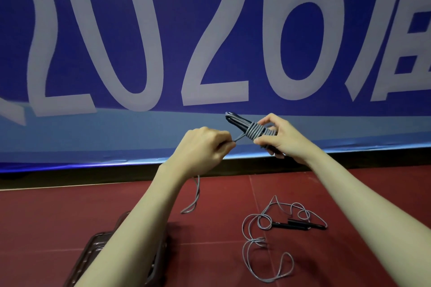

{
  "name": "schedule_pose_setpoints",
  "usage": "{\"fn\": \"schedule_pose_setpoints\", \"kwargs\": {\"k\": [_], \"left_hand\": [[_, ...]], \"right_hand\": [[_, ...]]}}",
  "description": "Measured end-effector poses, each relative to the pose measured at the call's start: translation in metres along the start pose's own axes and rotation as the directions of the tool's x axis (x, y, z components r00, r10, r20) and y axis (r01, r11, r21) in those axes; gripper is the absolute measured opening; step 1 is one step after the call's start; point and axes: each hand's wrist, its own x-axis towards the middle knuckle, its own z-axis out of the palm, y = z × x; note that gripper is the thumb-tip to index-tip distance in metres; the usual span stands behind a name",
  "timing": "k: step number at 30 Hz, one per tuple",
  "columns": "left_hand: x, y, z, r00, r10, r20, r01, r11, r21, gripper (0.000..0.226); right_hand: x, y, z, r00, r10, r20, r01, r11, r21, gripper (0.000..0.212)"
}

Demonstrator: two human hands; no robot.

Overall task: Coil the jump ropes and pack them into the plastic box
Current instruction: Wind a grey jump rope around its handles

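Note:
My right hand (283, 138) grips a jump rope bundle (254, 130): black handles wrapped with several turns of grey cord, held up in front of the banner. My left hand (205, 147) pinches the free end of that cord close to the bundle; a loop of the same cord (194, 198) hangs below my left wrist. A second jump rope (265, 237) lies loose and tangled on the red floor at the lower right, its black handles (298, 225) side by side. The plastic box (93, 254) sits at the bottom left, mostly hidden under my left forearm.
A large blue banner (210, 30) with big white numerals fills the background. Its lower edge meets a dark strip (70, 175) above the red mat floor (210, 228). The box is dark and translucent with a ridged rim.

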Motion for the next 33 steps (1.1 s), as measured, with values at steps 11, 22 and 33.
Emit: {"fn": "schedule_pose_setpoints", "kwargs": {"k": [11, 22, 33], "left_hand": [[0.004, -0.002, -0.006, 0.996, 0.052, -0.068, -0.056, 0.997, -0.059, 0.022], [0.002, -0.008, -0.004, 0.983, -0.181, 0.039, 0.177, 0.856, -0.487, 0.02], [-0.018, -0.014, 0.017, 0.886, -0.222, 0.407, 0.453, 0.229, -0.862, 0.008]], "right_hand": [[-0.011, -0.011, -0.006, 0.953, -0.016, 0.304, 0.117, 0.941, -0.317, 0.039], [-0.033, -0.047, 0.006, 0.912, -0.034, 0.41, 0.182, 0.928, -0.326, 0.041], [-0.04, -0.055, 0.012, 0.884, -0.04, 0.466, 0.173, 0.954, -0.246, 0.039]]}}
